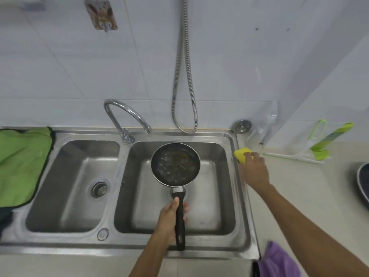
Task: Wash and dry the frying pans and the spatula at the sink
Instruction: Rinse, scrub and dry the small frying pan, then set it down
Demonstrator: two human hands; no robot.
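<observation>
Sink (242, 200) of stainless steel with two basins, one curved tap (127, 114) at the divider and one metal hose (184, 76) hanging down the tiled wall. Left hand (169, 220), fingers wrapped around the black handle, holds one small frying pan (175, 164) level over the right basin; residue and droplets cover its dark inside. Right hand (254, 170) rests on one yellow sponge (242, 154) on the counter just beside the sink rim; whether it grips cannot be told. Second pan (363, 182), partly visible, at the far right edge. One green cloth (22, 164) lies left, one purple cloth (279, 260) near right
</observation>
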